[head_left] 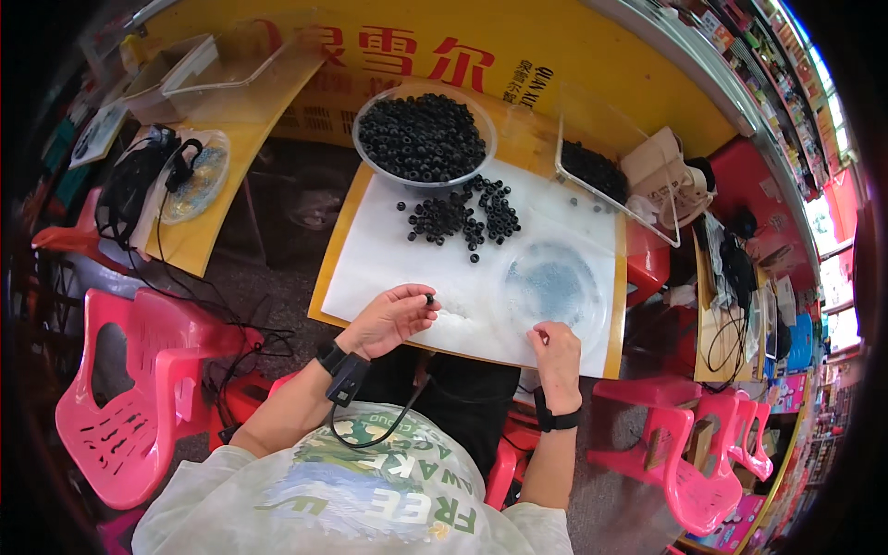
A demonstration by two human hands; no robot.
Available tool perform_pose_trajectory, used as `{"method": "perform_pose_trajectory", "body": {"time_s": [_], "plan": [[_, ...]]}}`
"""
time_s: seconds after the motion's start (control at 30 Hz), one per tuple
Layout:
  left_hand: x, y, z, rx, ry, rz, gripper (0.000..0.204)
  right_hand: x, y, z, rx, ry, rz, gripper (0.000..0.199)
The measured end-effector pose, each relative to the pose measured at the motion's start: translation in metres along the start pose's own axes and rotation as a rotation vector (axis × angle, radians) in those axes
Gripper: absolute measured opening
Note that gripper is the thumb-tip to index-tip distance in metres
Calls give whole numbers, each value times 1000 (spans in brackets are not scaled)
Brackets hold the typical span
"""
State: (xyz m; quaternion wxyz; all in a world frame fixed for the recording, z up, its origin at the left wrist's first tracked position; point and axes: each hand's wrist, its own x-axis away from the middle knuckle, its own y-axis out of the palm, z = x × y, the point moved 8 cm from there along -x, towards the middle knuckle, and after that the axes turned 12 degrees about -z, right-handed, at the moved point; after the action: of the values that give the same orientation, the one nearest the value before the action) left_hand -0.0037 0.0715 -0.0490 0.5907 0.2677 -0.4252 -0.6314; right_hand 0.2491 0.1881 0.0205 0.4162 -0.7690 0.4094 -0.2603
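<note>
My left hand [393, 319] is over the near edge of a white board [361, 264], palm turned up. Between its thumb and fingertips it pinches a small black bead [429, 299]. My right hand [558, 359] is at the near rim of a round clear tray [553, 294] holding tiny bluish grains. Its thumb and fingertips are pressed together; whatever they hold is too small to make out. Several loose black beads [439, 217] lie in a pile beyond my hands. Behind them stands a clear round bowl [493, 139] heaped with more black beads.
A clear bin [615, 199] with black pieces stands at the far right of the table. To the left, another yellow table [208, 231] bears bins and black cables. Pink plastic chairs [171, 328] stand on both sides. A cable runs from my left wristband [347, 375].
</note>
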Motion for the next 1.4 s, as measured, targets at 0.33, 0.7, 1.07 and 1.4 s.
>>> {"method": "perform_pose_trajectory", "body": {"time_s": [0.33,0.7,1.07,1.4], "plan": [[-1,24,-2,78,-8,-47,18,-16,24,-117,-1122,-70,-95,16],[5,16,5,59,70,17,14,-12,27,-165,-514,-310,36,18],[6,-19,16,147,181,54,12,-85,43,-137,-225,-284,57,14],[9,-20,18,192,224,-55,10,-149,79,-143,174,-403,68,15]]}}
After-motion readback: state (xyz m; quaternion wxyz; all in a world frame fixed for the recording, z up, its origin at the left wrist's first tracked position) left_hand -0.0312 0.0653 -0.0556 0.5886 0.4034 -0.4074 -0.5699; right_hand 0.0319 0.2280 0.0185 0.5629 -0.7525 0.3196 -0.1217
